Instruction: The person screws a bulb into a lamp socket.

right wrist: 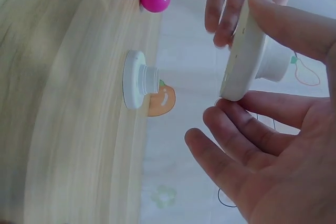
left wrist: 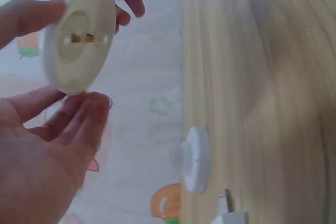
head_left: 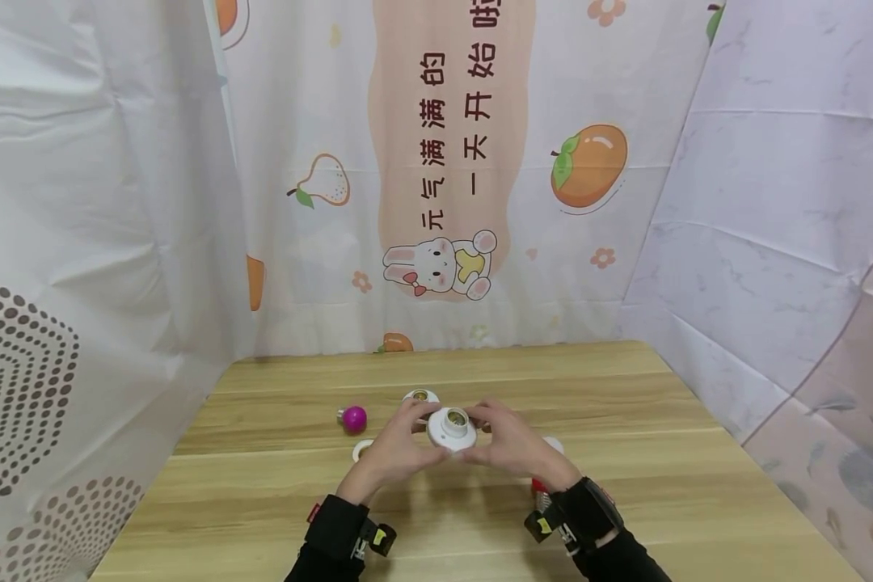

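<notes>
Both hands hold a white round lamp holder (head_left: 447, 436) above the table, its brass-lined socket facing up. My left hand (head_left: 396, 449) grips the rim on one side and my right hand (head_left: 512, 443) pinches the opposite side. The left wrist view shows the lamp holder's flat underside (left wrist: 86, 69) with two brass contacts. In the right wrist view the lamp holder (right wrist: 247, 59) appears edge-on, tilted, between thumb and fingertips. A second white lamp holder (right wrist: 134, 80) sits on the table behind the hands. Left of it lies a magenta bulb (head_left: 354, 419).
On the wooden table (head_left: 262, 485), a white ring-shaped piece (head_left: 357, 450) lies partly behind the left hand. A red object (head_left: 538, 485) is mostly hidden under the right wrist. A small white piece with metal prongs (left wrist: 231, 217) lies nearby. Printed curtains (head_left: 320, 267) hang around the table.
</notes>
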A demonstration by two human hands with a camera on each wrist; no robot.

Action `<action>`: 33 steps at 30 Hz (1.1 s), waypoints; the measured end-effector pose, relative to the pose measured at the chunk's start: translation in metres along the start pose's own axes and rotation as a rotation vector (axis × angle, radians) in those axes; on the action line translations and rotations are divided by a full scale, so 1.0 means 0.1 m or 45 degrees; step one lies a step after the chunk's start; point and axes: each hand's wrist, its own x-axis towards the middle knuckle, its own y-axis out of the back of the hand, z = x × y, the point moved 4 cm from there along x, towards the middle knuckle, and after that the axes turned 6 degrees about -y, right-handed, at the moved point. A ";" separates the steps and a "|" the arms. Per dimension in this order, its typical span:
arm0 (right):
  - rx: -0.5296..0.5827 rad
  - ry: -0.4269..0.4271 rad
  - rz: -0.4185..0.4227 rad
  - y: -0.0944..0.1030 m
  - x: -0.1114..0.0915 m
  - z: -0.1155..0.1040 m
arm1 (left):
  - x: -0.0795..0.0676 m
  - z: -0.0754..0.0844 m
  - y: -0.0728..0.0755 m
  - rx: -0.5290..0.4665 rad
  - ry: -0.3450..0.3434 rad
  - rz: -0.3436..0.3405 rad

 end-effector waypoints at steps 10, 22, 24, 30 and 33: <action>0.255 -0.093 0.030 -0.06 -0.01 0.00 | -0.03 -0.12 0.00 -0.407 -0.018 0.077; 0.474 -0.187 0.036 -0.18 0.02 -0.09 | -0.04 -0.20 -0.09 -0.892 -0.077 0.130; 0.462 -0.182 0.045 -0.20 0.03 -0.10 | -0.04 -0.21 -0.10 -0.959 -0.081 0.135; 0.453 -0.178 0.066 -0.23 0.03 -0.13 | -0.04 -0.21 -0.10 -1.024 -0.062 0.168; 0.442 -0.183 0.079 -0.23 0.03 -0.13 | -0.04 -0.21 -0.09 -1.008 -0.049 0.172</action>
